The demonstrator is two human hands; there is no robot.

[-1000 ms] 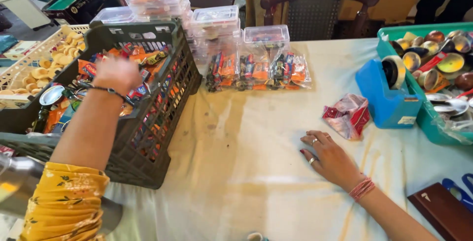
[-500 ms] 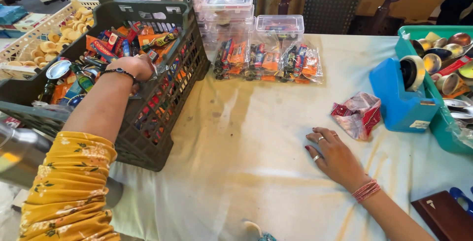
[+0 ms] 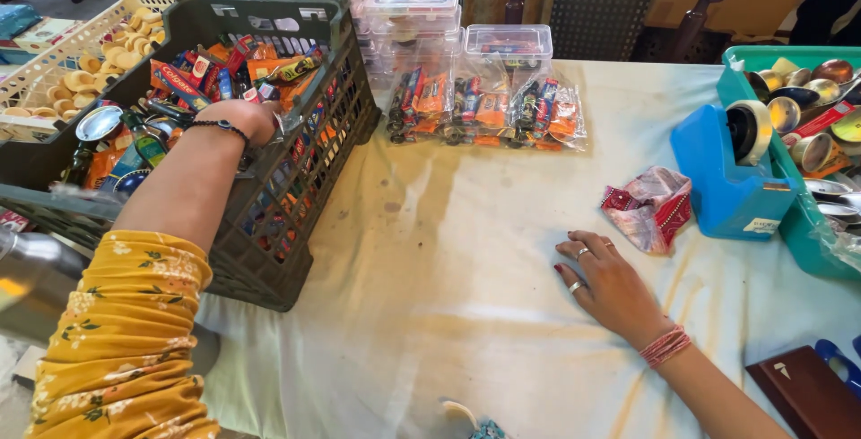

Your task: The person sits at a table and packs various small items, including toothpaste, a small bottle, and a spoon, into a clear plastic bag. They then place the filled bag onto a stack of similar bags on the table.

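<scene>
Worktop: a table under a stained cream cloth [image 3: 466, 313], mostly bare in the middle; one.
Crate: one dark green slatted plastic crate [image 3: 296, 206] at the left, piled with small bright orange, red and blue packets [image 3: 193, 71]; too many to count, so plenty is left in it.
Tub: one teal plastic tub [image 3: 798, 242] at the far right, holding round metal tins; only some show.
Done so far: clear bags filled with packets [image 3: 489, 107] lie in a row at the far side, about four, overlapping; I judge the work partly done.
Boxes: lidded clear plastic boxes [image 3: 413, 0] stacked behind the bags, at least five.
Dispenser: one blue tape dispenser [image 3: 726, 179], just beside the tub.
Loose wrapper: one crumpled red-and-white printed pouch [image 3: 650, 206], near the right hand.
Left hand [image 3: 242, 121]: down in the crate among the packets; fingers hidden, so I cannot tell whether it grips anything.
Right hand [image 3: 605, 282]: flat on the cloth, fingers spread, holding nothing.
</scene>
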